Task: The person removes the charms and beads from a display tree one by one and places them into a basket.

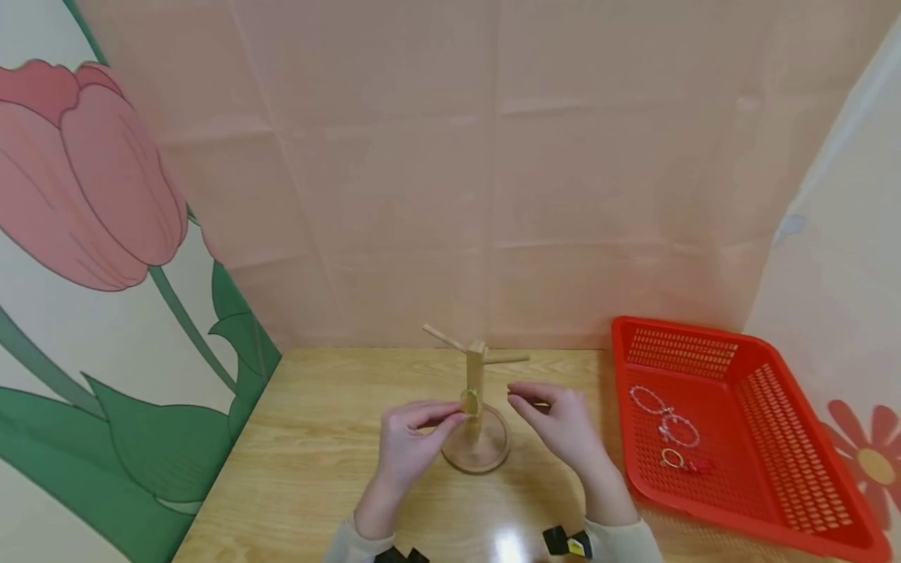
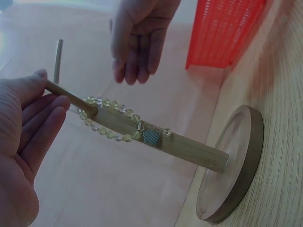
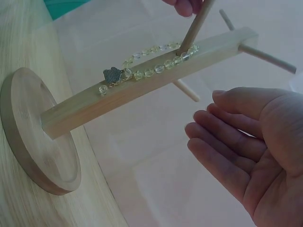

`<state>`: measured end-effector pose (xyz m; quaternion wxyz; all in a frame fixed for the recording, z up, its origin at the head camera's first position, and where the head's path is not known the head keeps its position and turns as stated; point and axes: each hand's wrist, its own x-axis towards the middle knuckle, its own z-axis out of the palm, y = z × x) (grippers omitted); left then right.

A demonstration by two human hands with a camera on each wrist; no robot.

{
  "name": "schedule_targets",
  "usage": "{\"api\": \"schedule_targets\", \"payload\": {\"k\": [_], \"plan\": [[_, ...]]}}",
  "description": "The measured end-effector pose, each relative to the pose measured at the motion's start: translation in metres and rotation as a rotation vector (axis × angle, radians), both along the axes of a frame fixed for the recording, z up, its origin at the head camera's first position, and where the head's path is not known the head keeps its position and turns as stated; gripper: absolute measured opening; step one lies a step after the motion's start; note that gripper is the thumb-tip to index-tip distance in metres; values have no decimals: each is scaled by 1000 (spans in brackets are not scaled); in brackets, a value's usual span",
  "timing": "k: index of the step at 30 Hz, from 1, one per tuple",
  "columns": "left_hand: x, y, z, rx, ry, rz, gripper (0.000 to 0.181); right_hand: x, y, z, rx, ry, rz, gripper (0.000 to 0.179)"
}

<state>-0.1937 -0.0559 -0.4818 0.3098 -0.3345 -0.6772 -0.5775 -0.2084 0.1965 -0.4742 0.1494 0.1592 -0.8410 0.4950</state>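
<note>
A wooden stand (image 1: 475,372) with a round base and several thin pegs stands upright on the table. Over its near peg (image 2: 71,97) hangs a bracelet (image 3: 159,69) of yellow-green and clear beads. A grey charm (image 2: 151,137) and a short chain dangle from it against the post. My left hand (image 1: 415,438) pinches the outer end of that peg between thumb and fingers, apart from the beads. My right hand (image 1: 563,422) hovers to the right of the post, fingers loosely bent and nothing in them, as the right wrist view (image 3: 255,137) confirms.
On the right, a red plastic basket (image 1: 831,438) holds two beaded bracelets (image 1: 679,430) and a gold-coloured ring with a red piece (image 1: 673,458). A pinkish sheet (image 1: 394,195) hangs behind the wooden table (image 1: 310,469). A tulip-printed panel (image 1: 113,180) borders the left side.
</note>
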Motion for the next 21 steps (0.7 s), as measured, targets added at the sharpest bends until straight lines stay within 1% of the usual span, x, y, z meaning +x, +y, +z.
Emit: {"api": "schedule_targets", "payload": {"k": [10,16,21], "plan": [[1,1,-2,-34,-1,-64,16,2,-4,-2,13,10,12,19],[2,1,-2,-51,1,-81,15,3,-8,-2,30,20,40,20],[4,2,2,-60,10,-85,18,3,-10,-2,28,46,42,20]]}}
